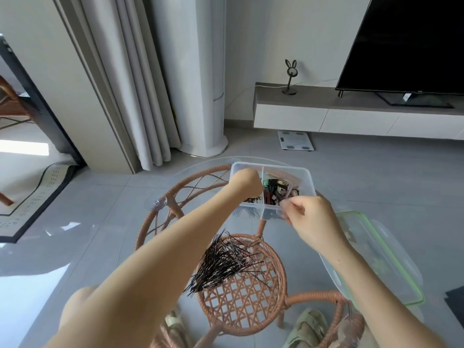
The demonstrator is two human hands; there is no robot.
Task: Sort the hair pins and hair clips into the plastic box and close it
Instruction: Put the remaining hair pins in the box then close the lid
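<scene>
Clear plastic box (305, 177) with two compartments sits at twelve o'clock on the round glass tabletop (303, 280). The left hand (247, 183) dips curled into its left compartment; what it holds, I cannot tell. The right hand (311, 222) pinches the near wall. Assorted hair clips (278, 189) fill the right compartment. Loose black hair pins (226, 259) are heaped at centre, and a green-rimmed clear lid (376, 247) lies at three o'clock.

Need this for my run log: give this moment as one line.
left hand curled over plastic box left compartment; right hand grips near rim; hair pins piled on table; lid off at right
</scene>
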